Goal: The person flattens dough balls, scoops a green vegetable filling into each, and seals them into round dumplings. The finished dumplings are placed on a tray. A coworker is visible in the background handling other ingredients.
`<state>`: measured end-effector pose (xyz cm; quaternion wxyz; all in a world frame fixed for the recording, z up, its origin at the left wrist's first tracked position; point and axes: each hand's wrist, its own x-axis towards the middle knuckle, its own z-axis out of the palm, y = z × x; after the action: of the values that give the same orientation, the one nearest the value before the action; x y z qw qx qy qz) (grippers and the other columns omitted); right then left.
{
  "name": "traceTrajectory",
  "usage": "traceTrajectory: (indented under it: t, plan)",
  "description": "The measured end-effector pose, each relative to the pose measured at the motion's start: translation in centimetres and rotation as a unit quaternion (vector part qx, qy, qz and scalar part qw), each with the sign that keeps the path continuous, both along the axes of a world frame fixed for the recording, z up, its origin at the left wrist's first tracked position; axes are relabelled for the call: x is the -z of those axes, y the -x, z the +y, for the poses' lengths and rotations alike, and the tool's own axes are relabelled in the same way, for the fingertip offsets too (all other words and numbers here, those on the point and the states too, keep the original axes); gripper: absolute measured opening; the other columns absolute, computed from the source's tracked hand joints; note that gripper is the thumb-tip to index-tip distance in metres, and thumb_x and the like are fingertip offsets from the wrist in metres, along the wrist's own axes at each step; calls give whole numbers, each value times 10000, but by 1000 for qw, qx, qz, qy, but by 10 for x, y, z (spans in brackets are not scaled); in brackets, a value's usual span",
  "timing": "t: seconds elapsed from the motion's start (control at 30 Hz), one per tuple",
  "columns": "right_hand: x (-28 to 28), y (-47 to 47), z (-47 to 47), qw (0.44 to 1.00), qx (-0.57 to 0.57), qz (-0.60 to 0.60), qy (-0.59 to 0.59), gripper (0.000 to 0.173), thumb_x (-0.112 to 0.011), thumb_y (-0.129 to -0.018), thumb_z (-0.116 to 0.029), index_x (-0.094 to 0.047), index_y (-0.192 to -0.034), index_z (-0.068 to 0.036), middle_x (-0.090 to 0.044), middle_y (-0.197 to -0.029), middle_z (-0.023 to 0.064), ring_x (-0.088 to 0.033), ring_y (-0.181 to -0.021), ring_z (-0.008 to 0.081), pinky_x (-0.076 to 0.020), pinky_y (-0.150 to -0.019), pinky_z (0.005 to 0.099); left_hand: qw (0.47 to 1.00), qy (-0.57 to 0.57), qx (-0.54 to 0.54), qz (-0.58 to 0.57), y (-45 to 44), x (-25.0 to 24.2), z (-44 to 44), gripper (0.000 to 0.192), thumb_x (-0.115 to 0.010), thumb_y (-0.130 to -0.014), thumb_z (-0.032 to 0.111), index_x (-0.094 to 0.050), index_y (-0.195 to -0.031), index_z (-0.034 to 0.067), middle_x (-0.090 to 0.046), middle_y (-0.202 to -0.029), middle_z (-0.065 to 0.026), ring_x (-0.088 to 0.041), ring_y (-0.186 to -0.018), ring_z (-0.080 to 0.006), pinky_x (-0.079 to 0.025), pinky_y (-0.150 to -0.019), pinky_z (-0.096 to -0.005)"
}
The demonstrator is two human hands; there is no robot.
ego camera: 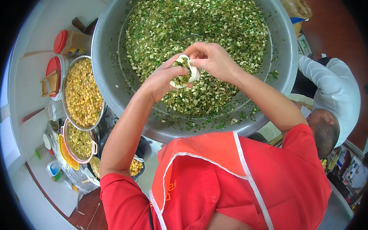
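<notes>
Over a large metal basin (106, 82) my two hands meet at a round dough wrapper (195, 72) that holds green chopped filling. My left hand (165, 76) cups the wrapper from the left, its thumb over the filling. My right hand (211, 59) pinches the wrapper's upper right edge between thumb and fingers; that side is folded up. Beneath them the basin holds a broad heap of chopped greens with pale bits (193, 15). Part of a metal utensil (189, 36) sticks out of the heap just above my hands.
Left of the basin stand a metal bowl of yellow corn filling (83, 93), a pink-rimmed colander of greenish filling (79, 141), an orange basket (65, 153) and red-lidded containers (60, 41). Another person in a white top (340, 81) is close on the right.
</notes>
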<state>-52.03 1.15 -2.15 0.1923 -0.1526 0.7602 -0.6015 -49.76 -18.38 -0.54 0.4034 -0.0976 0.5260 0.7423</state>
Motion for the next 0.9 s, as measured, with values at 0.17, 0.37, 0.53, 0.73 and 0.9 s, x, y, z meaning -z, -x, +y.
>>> traceTrajectory:
  t: [0.17, 0.37, 0.53, 0.73, 0.9]
  plan:
    - [0, -7, -1, 996, 57, 67, -13, 124, -632, -817, -68, -676, -915, -7, -655, -819, 85, -639, -743, 187, -499, -672, 333, 998, -18, -32, -54, 7, -7, 1, 495, -536, -940, 177, -438, -1416, 84, -561, -1246, -86, -590, -1100, -218, -567, -876, -440]
    - [1, -9, 1, 978, 34, 198, -52, 139, -659, -798, -72, -679, -923, -16, -662, -811, 77, -646, -745, 179, -499, -669, 326, 986, 133, 70, 74, 8, -8, 5, 548, -568, -913, 211, -439, -1428, 76, -549, -1281, -83, -556, -1134, -180, -553, -898, -387]
    - [-8, 8, 3, 999, 38, -16, 9, 178, -688, -789, -76, -700, -957, -20, -690, -820, 71, -643, -743, 148, -510, -679, 308, 951, 205, 142, 182, 24, -27, -6, 657, -594, -901, 244, -349, -1489, 85, -571, -1291, -91, -590, -1112, -173, -577, -846, -333]
    - [-32, 5, -4, 973, 114, -121, 161, 108, -664, -848, -23, -699, -947, 2, -681, -857, 31, -635, -789, 106, -514, -748, 258, 992, 26, -113, 57, -5, -32, -8, 592, -481, -982, 464, -423, -1398, 47, -561, -1294, -125, -596, -1143, -251, -566, -911, -426]
    - [-23, -8, -18, 976, 129, 178, -2, 61, -645, -834, -11, -661, -893, -16, -631, -816, 41, -628, -753, 150, -505, -709, 280, 975, 31, -212, 67, -11, -13, 13, 433, -566, -951, 190, -461, -1345, 45, -590, -1200, -99, -633, -1043, -211, -595, -840, -398]
